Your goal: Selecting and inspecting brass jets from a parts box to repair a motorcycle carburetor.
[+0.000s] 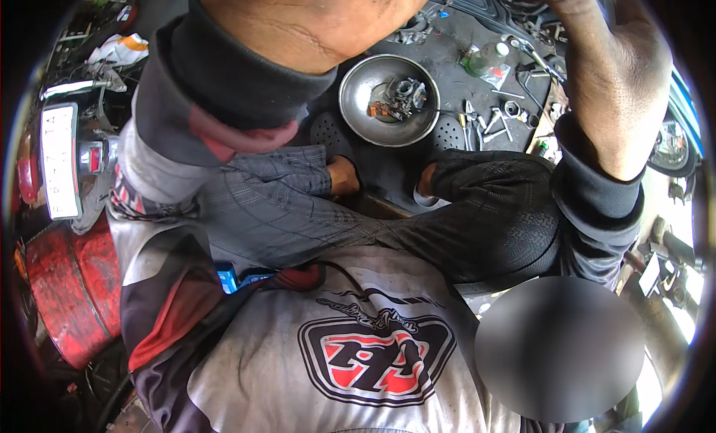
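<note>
My left hand (321, 19) is raised at the top of the view; only its wrist and heel show past a black cuff, and the fingers are cut off. At the upper right my right hand (619, 60) is also raised, its fingers running out past the top edge. What either hand holds or touches cannot be seen. Between and below them, a round metal basin (354, 112) sits on the floor by my feet. Inside lie small greasy metal parts (405, 93) and orange pieces (380, 110).
Wrenches (498, 123) and other hand tools lie right of the basin, near a clear plastic bottle (485, 60). On the left stand a dented red metal drum (74, 291) and a white number plate (61, 161). A vehicle's round lamp (671, 146) is at the far right.
</note>
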A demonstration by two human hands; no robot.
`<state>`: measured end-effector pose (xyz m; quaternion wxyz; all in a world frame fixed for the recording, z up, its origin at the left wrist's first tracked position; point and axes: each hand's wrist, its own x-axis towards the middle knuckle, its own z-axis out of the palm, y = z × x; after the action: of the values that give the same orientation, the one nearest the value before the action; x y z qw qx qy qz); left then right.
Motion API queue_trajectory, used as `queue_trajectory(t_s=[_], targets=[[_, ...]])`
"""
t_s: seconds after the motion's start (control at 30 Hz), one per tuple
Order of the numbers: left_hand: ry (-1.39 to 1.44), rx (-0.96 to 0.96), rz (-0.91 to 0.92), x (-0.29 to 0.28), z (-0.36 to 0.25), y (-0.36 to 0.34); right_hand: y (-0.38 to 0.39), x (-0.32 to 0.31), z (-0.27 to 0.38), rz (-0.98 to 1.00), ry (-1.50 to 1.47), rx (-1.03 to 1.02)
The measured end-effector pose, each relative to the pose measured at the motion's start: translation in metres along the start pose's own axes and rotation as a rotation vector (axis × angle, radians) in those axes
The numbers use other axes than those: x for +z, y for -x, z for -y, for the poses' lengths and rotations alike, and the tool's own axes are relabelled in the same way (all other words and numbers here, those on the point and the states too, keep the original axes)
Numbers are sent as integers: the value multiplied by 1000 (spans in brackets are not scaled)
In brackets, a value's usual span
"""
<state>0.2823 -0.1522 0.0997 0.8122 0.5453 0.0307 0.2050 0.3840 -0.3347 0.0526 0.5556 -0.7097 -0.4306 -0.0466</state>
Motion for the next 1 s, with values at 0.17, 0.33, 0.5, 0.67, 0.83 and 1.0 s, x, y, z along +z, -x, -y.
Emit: queue_trajectory(t_s=[0.17,0.33,0.5,0.67,0.83,1.0], targets=[[-49,-66,6,-16,-12,5,-7,10,-2,19,-18,2],[-76,-86,-1,-30,-19,10,-15,22,-3,48,-15,-6],[-104,-98,-13,-42,-26,11,-24,33,0,76,11,-28],[-153,-106,-31,-46,-30,15,-34,46,6,110,64,-78],[-254,-129,-70,-49,-27,13,-42,63,17,214,194,-269],[-87,-220,-14,-76,-3,17,-39,78,20,254,348,-472]])
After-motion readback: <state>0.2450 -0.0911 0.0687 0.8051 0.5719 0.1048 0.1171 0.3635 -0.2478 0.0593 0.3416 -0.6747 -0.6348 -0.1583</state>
